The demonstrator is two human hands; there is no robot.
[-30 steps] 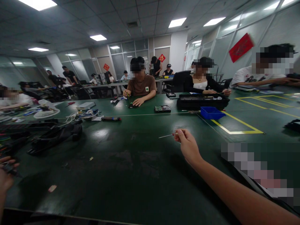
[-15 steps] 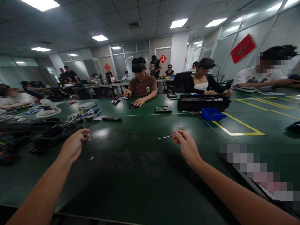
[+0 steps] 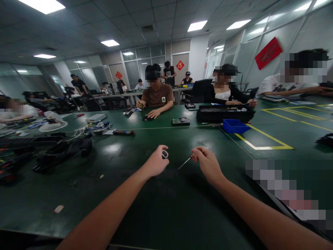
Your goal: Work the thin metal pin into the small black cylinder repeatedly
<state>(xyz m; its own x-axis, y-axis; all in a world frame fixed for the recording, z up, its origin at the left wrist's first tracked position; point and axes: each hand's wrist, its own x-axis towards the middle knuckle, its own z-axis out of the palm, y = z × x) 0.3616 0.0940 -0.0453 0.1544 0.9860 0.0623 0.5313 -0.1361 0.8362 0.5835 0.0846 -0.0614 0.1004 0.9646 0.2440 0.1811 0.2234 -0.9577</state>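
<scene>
My left hand [image 3: 156, 161] is closed on a small round dark piece with a pale rim [image 3: 164, 154], whose kind I cannot make out. Between the fingertips of my right hand [image 3: 206, 163] is a thin screwdriver [image 3: 185, 162] with a reddish handle, most of the handle hidden by the fingers. Its metal shaft points down and left, toward my left hand, without touching it. Both hands are above the green table [image 3: 145, 215].
Beyond my hands lie a hard drive [image 3: 180, 121], a blue bin [image 3: 236, 126] and a black tray [image 3: 225, 114]. A black bag-like object [image 3: 62, 152] and a dark tool [image 3: 124, 132] are at left. Co-workers sit across the table.
My left hand has moved right with the round piece, from the left side to near my right hand. The screwdriver's tip has tilted downward.
</scene>
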